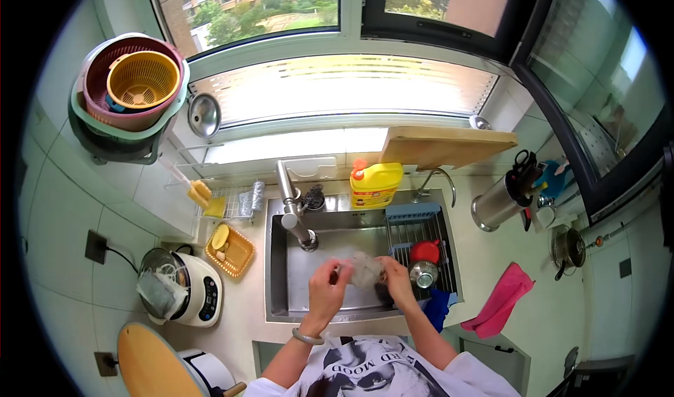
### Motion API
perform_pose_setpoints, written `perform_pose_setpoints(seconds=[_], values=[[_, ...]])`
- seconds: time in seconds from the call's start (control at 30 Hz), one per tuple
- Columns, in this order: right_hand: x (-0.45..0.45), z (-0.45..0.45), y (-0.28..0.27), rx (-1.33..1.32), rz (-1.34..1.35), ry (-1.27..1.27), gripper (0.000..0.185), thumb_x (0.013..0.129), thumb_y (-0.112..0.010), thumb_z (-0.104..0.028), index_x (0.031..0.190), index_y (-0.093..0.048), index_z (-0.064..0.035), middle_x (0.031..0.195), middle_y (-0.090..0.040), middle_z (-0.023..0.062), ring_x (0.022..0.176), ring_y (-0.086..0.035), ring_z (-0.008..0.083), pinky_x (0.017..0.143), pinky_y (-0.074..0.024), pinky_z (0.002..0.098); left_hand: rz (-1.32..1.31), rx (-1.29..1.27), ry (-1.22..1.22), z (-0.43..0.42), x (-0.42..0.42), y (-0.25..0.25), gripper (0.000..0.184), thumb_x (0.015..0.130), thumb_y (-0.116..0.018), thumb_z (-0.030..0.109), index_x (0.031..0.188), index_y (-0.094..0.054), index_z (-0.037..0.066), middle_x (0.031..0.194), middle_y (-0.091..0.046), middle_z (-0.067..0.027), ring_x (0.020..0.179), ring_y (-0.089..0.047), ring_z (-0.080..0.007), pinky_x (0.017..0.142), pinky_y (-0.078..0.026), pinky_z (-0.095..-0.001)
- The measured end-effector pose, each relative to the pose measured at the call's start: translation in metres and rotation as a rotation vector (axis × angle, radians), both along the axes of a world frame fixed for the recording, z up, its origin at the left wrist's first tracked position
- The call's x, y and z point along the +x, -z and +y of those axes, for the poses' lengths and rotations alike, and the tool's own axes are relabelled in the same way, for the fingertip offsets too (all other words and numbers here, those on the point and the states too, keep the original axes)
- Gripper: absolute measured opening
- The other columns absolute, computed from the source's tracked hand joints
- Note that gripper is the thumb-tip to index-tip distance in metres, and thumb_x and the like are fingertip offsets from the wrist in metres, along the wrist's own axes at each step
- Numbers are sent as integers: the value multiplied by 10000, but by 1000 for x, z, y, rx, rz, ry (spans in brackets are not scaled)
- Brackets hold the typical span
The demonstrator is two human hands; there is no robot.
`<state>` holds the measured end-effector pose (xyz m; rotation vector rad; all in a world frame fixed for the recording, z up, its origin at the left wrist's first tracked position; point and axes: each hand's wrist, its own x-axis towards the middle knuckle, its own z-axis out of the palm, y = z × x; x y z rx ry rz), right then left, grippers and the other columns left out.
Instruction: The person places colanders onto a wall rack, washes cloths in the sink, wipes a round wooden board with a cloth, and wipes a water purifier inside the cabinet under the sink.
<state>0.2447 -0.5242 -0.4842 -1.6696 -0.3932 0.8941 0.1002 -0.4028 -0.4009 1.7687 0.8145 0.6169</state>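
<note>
Over the sink (278, 302), both hands are at a clear, whitish thing (365, 269); it could be a thin bag or a glass, and I cannot tell which. My left hand (328, 286) pinches its left side, a bit of pink showing at the fingertips. On the other side, my right hand (398, 285) has its fingers closed at the thing's right edge. A dark, blurred item (382, 293) shows beside my right fingers. Close to that hand, a red item (425, 251) and a glass jar (423, 275) sit in the drying rack (411, 213).
The faucet (289, 218) rises at the sink's back left. A yellow jug (376, 185) stands behind the sink. Rightward are a pink cloth (502, 302) and a knife holder (497, 204). Leftward are a basket (239, 255) and a white cooker (200, 292). A blue cloth (437, 309) hangs at the front edge.
</note>
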Motion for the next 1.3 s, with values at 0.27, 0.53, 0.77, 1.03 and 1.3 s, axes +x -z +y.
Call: perform_pose_setpoints(seconds=[0.27, 0.53, 0.77, 1.03, 1.3], values=[[-36, -16, -25, -26, -926, -402, 337, 842, -602, -176, 1143, -531, -41, 1062, -568, 147, 1026, -534, 280, 913, -415, 371, -30, 188, 465, -4, 22, 29, 233, 888, -568, 98, 1114, -601, 52, 1127, -558, -148, 1038, -524, -325, 928, -413, -390], [-13, -78, -6, 109, -256, 327, 153, 941, -587, -202, 904, -543, -61, 797, -520, -14, 729, -479, 66, 648, -411, 238, -104, -246, 754, -47, 25, 26, 368, 920, -538, 63, 1283, -486, 48, 1209, -557, -149, 1087, -565, -249, 881, -480, -341], [87, -195, 32, -614, -869, 743, 601, 838, -664, -388, 1221, -446, 20, 1123, -476, 262, 1015, -491, 425, 861, -413, 487, 55, -224, 523, -17, -6, 46, 264, 926, -559, 83, 1187, -568, 48, 1144, -622, -52, 959, -618, -141, 852, -479, -283], [-14, -187, 109, -483, -420, 444, 494, 878, -623, -373, 1172, -541, 16, 1018, -625, 231, 933, -613, 385, 830, -477, 438, 149, -264, 537, -14, -16, 47, 284, 916, -593, 140, 1191, -579, 71, 1120, -631, -75, 989, -617, -188, 882, -472, -308], [-48, -43, -71, 430, 14, 238, 299, 966, -554, -220, 1170, -562, -2, 1030, -607, 34, 932, -556, 108, 839, -437, 240, -258, -343, 474, -55, 4, 12, 529, 839, -678, 61, 1313, -452, -13, 1332, -483, -139, 1265, -435, -228, 1040, -358, -349]])
